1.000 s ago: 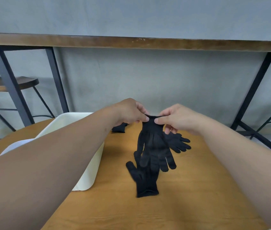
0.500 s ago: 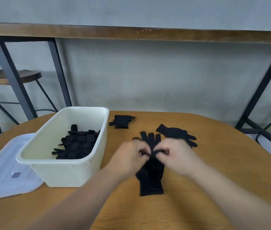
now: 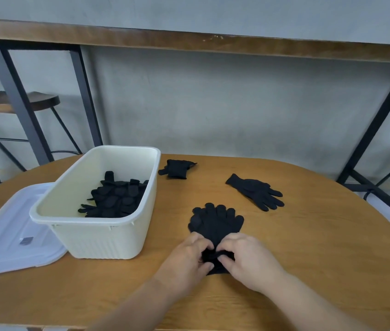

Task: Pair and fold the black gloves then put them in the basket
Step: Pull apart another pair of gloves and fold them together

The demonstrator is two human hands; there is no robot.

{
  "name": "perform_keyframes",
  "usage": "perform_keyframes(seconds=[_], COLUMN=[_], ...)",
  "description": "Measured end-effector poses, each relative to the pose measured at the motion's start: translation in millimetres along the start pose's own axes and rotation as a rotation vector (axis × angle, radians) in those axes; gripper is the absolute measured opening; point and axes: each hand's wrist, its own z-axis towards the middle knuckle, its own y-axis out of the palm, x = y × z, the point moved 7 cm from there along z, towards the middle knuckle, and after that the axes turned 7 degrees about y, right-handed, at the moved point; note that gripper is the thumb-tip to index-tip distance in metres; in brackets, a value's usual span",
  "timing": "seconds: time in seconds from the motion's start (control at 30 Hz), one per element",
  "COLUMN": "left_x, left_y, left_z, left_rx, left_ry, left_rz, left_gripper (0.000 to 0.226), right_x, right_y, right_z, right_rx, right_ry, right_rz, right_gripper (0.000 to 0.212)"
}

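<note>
A stacked pair of black gloves (image 3: 215,223) lies flat on the wooden table (image 3: 308,247), fingers pointing away from me. My left hand (image 3: 189,259) and my right hand (image 3: 246,259) both pinch its cuff end, which is bunched between my fingers. A single black glove (image 3: 256,193) lies loose further back on the right. A folded black glove bundle (image 3: 177,168) rests by the basket's far corner. The cream plastic basket (image 3: 108,240) stands to the left and holds several black gloves (image 3: 117,197).
A translucent white lid (image 3: 10,237) lies flat on the table left of the basket. Behind the table are a long wooden counter on black metal legs (image 3: 189,41), two stools (image 3: 34,101) at the left, and a grey wall.
The pair of gloves was held up by its cuff; it has come down flat on the table, and both hands have drawn toward me and now bunch the cuff.
</note>
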Motion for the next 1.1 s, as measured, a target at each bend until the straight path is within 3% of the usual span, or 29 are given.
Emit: perform_keyframes(seconds=[0.37,0.6,0.73,0.87,0.97,1.1], left_x=[0.8,4.4,5.2,8.3,11.2,9.7], left_y=[-0.2,0.0,-1.9,-1.8,-4.8,-4.9], left_z=[-4.2,-4.5,-7.7,-10.6,-7.3,4.2], left_rx=[0.011,-0.026,-0.078,-0.134,-0.110,-0.053], left_ry=[0.019,0.041,0.055,0.069,0.073,0.089], left_rz=[0.020,0.037,0.036,0.124,0.171,0.211], left_gripper=[0.011,0.004,0.012,0.042,0.041,0.032], right_x=[1.5,1.0,6.2,12.8,24.8,34.4], right_y=[2.3,-1.2,-2.1,-2.3,-11.7,-21.5], right_z=[-8.8,-14.1,-20.3,-17.7,1.3,38.4], right_rx=[-0.040,-0.057,-0.079,-0.071,0.035,0.101], right_ry=[-0.040,-0.030,-0.010,0.082,0.217,0.389], right_rz=[-0.041,-0.048,-0.024,0.134,0.194,0.222], right_gripper=[0.027,0.039,0.044,0.033,0.016,0.017])
